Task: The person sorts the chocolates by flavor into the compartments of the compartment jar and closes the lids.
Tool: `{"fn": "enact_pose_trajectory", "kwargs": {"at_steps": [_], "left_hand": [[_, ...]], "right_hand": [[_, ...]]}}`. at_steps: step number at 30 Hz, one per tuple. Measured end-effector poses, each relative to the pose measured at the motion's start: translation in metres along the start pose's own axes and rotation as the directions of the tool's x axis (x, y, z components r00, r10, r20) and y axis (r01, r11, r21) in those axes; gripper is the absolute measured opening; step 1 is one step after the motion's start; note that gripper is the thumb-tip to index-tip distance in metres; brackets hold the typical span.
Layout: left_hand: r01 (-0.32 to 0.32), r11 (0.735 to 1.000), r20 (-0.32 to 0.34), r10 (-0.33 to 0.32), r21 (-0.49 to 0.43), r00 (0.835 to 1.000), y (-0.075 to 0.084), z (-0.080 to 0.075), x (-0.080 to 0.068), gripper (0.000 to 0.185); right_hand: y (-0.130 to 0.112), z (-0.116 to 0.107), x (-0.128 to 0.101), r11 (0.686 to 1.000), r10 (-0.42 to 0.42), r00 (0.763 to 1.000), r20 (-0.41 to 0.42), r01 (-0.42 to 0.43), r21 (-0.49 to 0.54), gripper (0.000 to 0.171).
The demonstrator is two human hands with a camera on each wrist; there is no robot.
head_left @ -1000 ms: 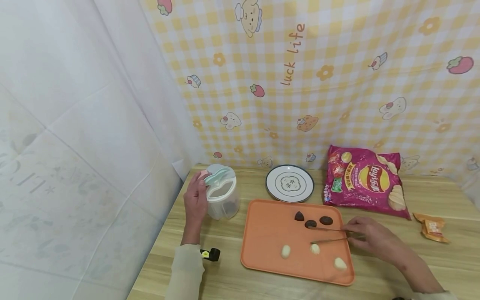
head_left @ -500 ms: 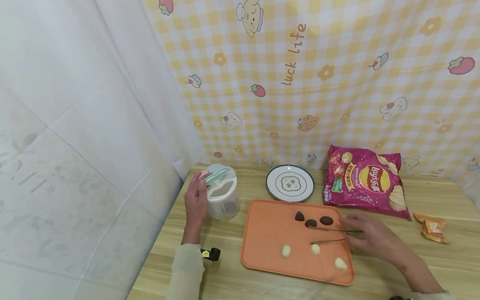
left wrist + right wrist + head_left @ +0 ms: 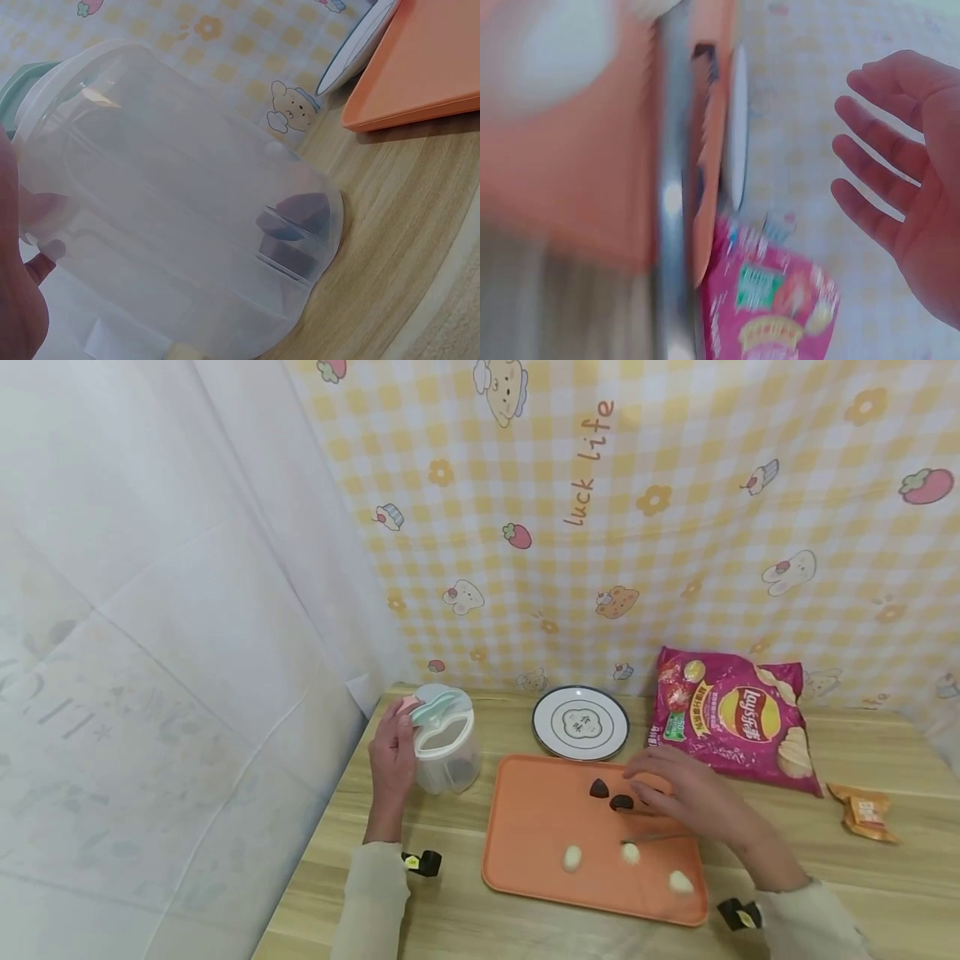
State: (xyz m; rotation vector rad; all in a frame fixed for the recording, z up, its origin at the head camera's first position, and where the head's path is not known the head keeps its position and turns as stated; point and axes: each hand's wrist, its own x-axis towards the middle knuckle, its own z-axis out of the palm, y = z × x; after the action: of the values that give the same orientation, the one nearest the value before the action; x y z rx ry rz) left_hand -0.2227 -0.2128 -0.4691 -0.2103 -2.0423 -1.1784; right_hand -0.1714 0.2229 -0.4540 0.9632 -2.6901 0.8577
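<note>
A thin fabric backdrop [image 3: 675, 527] in yellow-and-white check hangs behind, printed with bears, strawberries, flowers and the words "luck life". Below it lies a table [image 3: 885, 860] of pale wood-grain laminate. On the table sits a smooth, matte orange tray [image 3: 532, 827], rectangular with rounded corners. Behind its right corner lies a glossy magenta crisp bag [image 3: 731, 718] with the Lay's logo. A round white plate [image 3: 580, 723] with a dark rim and a cloud-shaped mark stands just behind the tray. Left of the tray stands a translucent plastic jar [image 3: 447, 752] with a pale green lid; dark pieces show at its bottom. The left hand [image 3: 392, 768] grips its side. The right hand [image 3: 686, 793] hovers over the tray's far right with fingers straight and spread, holding nothing, above dark chocolate pieces [image 3: 598, 790]. Thin metal tongs [image 3: 656, 838] lie on the tray, near three small cream-coloured oval sweets [image 3: 572, 858].
</note>
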Motion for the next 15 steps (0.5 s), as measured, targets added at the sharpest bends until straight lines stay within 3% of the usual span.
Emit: {"fn": "enact_pose_trajectory", "kwargs": {"at_steps": [6, 15], "left_hand": [[0.009, 1.0, 0.003, -0.009, -0.002, 1.0, 0.001, -0.001, 0.001, 0.029], [0.009, 1.0, -0.004, -0.009, -0.011, 1.0, 0.002, 0.0, 0.001, 0.028]], "right_hand": [[-0.021, 0.012, 0.044, 0.981, -0.048, 0.999, 0.005, 0.046, 0.187, 0.023], [-0.056, 0.033, 0.102, 0.936, -0.165, 0.986, 0.01, 0.154, 0.315, 0.026]]}}
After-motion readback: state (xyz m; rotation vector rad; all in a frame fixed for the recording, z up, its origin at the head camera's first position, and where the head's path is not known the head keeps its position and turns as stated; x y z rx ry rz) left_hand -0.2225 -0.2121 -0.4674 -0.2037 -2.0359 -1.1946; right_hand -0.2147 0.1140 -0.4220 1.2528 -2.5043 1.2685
